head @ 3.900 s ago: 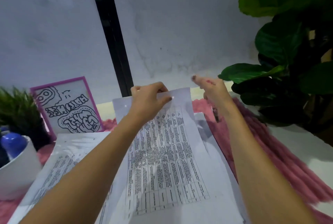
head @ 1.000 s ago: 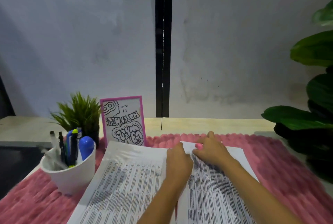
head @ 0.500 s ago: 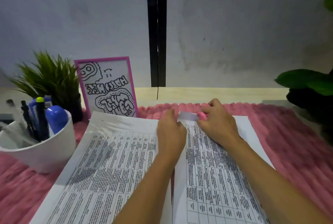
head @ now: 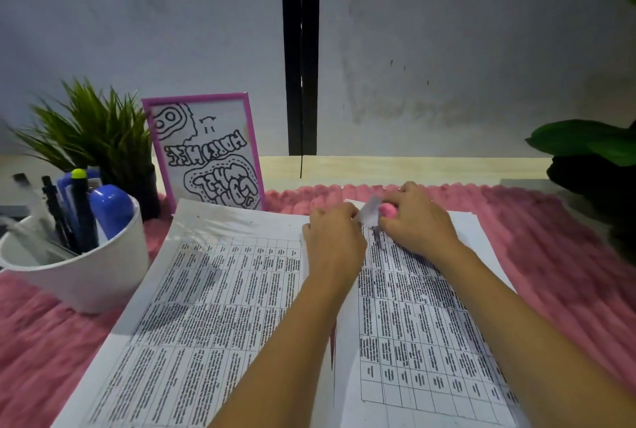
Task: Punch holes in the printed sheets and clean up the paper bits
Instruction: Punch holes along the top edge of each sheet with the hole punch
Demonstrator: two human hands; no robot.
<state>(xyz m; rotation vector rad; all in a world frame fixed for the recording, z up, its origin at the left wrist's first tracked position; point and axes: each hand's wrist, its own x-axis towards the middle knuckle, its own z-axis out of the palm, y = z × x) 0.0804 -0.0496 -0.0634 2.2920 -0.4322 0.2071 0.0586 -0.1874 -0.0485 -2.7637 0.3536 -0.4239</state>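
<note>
Now the 2 hands meet at the far edge of the right-hand white printed sheet (head: 430, 324), which lies on a fluffy pink mat (head: 568, 272) beside a 2nd printed sheet (head: 213, 307). The left hand (head: 334, 241) pinches that sheet's lifted edge; the right hand (head: 418, 224) curls round a small pink object (head: 388, 210), mostly hidden.

Pink object (head: 388, 210) under right hand (head: 418, 221) — blurred, mostly hidden.

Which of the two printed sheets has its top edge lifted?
The right sheet: the left hand and right hand hold its raised top edge. The left sheet lies flat.
</note>
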